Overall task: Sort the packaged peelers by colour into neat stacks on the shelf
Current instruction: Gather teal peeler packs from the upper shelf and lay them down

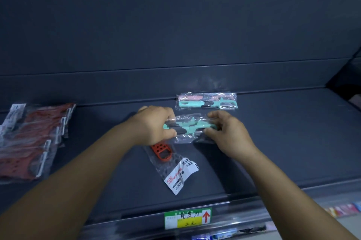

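Red peelers [29, 142]: stacked far left on shelf [273, 142]. Teal packet [190, 127]: mid-shelf, pinched endwise by left hand [154, 126] and right hand [228, 132], just before teal-pink stack [207, 101]. Outstanding, seemingly: one stray red packet [172, 163], nearer.

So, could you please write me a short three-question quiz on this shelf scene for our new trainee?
1. True or false: both hands grip the teal peeler packet.
2. What colour is the stack at the shelf's left end?
3. The loose red peeler packet lies: A) nearer the price label than the hands, B) behind the mixed pink and teal packets.

Key: 1 true; 2 red; 3 A.
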`<state>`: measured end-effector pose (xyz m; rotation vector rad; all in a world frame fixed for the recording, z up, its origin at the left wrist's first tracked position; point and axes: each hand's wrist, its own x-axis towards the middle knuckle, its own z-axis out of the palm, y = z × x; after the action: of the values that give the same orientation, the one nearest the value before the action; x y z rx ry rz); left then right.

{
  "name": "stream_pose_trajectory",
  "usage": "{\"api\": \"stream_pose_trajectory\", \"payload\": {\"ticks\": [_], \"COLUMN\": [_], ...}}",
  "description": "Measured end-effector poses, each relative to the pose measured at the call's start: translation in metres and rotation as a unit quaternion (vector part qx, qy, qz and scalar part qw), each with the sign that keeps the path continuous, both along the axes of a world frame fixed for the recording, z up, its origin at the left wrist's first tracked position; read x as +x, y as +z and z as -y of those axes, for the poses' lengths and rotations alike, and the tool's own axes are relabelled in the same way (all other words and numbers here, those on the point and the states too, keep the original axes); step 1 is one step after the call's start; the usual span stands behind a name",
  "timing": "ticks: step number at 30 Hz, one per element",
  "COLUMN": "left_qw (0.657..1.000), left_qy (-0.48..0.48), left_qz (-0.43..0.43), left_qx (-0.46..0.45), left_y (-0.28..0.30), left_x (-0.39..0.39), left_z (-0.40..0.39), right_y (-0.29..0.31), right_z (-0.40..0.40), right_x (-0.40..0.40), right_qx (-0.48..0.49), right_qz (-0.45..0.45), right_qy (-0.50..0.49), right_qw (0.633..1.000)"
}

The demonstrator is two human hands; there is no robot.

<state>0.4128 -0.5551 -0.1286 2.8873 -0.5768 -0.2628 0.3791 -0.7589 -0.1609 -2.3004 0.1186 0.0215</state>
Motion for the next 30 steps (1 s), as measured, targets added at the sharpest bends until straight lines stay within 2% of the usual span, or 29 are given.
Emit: {"api": "stream_pose_trajectory", "payload": {"ticks": [4, 8, 13, 17, 20, 25, 30], "left_qw": [0.999, 0.997, 0.992, 0.99, 0.992, 0.99, 0.989], "left_qy": [-0.005, -0.018, -0.002, -0.002, -0.011, -0.055, -0.068], "left_qz": [0.022, -0.015, -0.073, -0.083, -0.048, 0.105, 0.124], "left_qx": [-0.029, -0.073, -0.101, -0.114, -0.119, -0.083, -0.042], "left_y": [0.013, -0.001, -0.026, -0.039, -0.041, -0.039, -0.042], "left_x": [0.013, 0.03, 0.04, 0.043, 0.043, 0.028, 0.021], "left_z": [0.025, 0.057, 0.095, 0.11, 0.11, 0.099, 0.092], "right_y": [0.011, 0.011, -0.002, -0.014, -0.02, -0.02, -0.018], "right_z": [0.021, 0.051, 0.086, 0.1, 0.104, 0.104, 0.098], "right_x": [0.011, 0.023, 0.033, 0.041, 0.043, 0.039, 0.039], "right_qx": [0.017, 0.014, -0.037, -0.055, -0.066, -0.077, -0.051], "right_qz": [0.024, 0.012, -0.021, -0.043, -0.032, 0.005, 0.013], "right_qy": [-0.04, -0.075, -0.089, -0.09, -0.09, -0.064, -0.043], "right_qw": [0.999, 0.997, 0.995, 0.993, 0.993, 0.995, 0.998]}}
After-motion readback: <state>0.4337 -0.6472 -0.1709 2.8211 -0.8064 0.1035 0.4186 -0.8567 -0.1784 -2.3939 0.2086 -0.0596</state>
